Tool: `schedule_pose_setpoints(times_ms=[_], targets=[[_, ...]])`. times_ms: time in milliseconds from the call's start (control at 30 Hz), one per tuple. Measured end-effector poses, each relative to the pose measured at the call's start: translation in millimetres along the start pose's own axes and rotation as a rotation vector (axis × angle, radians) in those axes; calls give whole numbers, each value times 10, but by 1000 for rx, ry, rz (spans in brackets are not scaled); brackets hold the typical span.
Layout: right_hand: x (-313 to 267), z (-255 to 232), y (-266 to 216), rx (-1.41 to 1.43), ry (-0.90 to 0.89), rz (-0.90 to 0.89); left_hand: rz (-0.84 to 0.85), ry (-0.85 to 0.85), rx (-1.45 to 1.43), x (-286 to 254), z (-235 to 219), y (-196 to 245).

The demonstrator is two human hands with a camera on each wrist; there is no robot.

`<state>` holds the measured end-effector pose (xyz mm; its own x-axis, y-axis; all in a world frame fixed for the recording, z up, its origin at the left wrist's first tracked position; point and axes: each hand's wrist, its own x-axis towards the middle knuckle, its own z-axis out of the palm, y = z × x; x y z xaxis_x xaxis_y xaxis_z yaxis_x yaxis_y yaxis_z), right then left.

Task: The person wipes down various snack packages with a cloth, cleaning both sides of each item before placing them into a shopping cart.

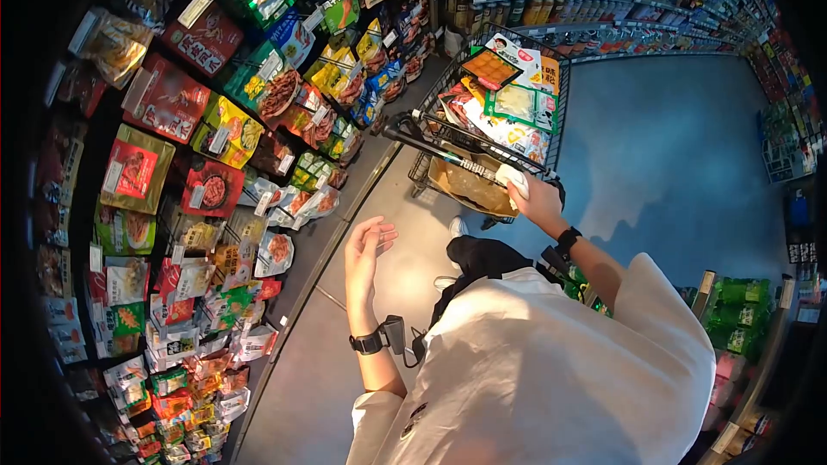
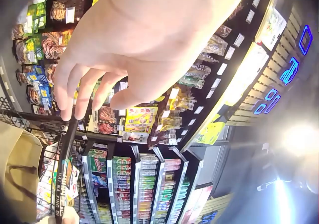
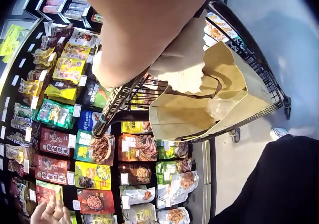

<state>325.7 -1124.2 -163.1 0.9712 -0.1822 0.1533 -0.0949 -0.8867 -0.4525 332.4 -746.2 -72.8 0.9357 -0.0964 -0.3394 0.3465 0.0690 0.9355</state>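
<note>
My right hand (image 1: pixel 541 207) grips the black handle (image 1: pixel 452 155) of a shopping cart near its right end. A crumpled white tissue (image 1: pixel 512 179) is held under the same hand; in the right wrist view the tissue (image 3: pixel 182 64) hangs beside the handle. My left hand (image 1: pixel 369 263) hangs in the air between my body and the snack shelves, fingers loosely bent, with nothing in it. In the left wrist view its fingertips overlap the handle's far end. The cart's wire basket (image 1: pixel 564 90) carries several packaged foods, among them a green-edged pack (image 1: pixel 517 103) and an orange-topped tray (image 1: pixel 491 67).
An open brown paper bag (image 3: pixel 184 114) sits low on the cart, below the handle. Shelves of hanging snack packs (image 1: pixel 228 133) run along the left. Bottle shelves (image 1: pixel 560 13) curve across the back. Grey floor (image 1: pixel 646 120) lies right of the cart; green bottle packs (image 1: pixel 741 310) stand lower right.
</note>
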Motion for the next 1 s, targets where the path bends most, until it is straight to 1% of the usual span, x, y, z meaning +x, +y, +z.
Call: schedule_pose_setpoints(times_ms=[100,200,233,333,367,467,500,600,633,667,733,800,833,867,933,967,1000], targets=[[36,37,41,16,14,31,-48,-36,22,362,1,15],[101,30,55,49,64,-18,-99,-58,54,802,56,76],[127,9,66,65,56,-13,-116,-66,64,979,102,105],[223,-63,69,23,-51,48,-224,-39,142,1488,274,170],[266,-100,35,20,-64,85,-277,-51,205,1703,325,177],[357,-134,48,95,-104,131,-411,-107,279,2294,491,194],[380,-147,37,108,-93,152,-344,-177,263,2507,498,82],[415,-68,121,175,-129,270,-564,-235,130,2954,683,26],[449,-47,114,150,-124,309,-492,-274,95,2978,719,-8],[483,-53,97,103,-152,357,-488,-179,159,2992,749,-49],[554,-5,78,68,-96,347,-507,-162,158,3053,839,-51],[661,-21,23,88,-136,423,-524,-266,168,3225,780,-181],[686,23,12,72,-77,401,-502,-304,171,3225,826,-25],[746,43,-1,54,-66,406,-502,-321,194,3295,854,20],[789,155,62,29,-24,436,-475,-438,269,3497,785,13],[818,203,94,11,-6,444,-468,-452,281,3574,756,13],[929,133,17,3,29,436,-467,-496,325,3646,720,-7]])
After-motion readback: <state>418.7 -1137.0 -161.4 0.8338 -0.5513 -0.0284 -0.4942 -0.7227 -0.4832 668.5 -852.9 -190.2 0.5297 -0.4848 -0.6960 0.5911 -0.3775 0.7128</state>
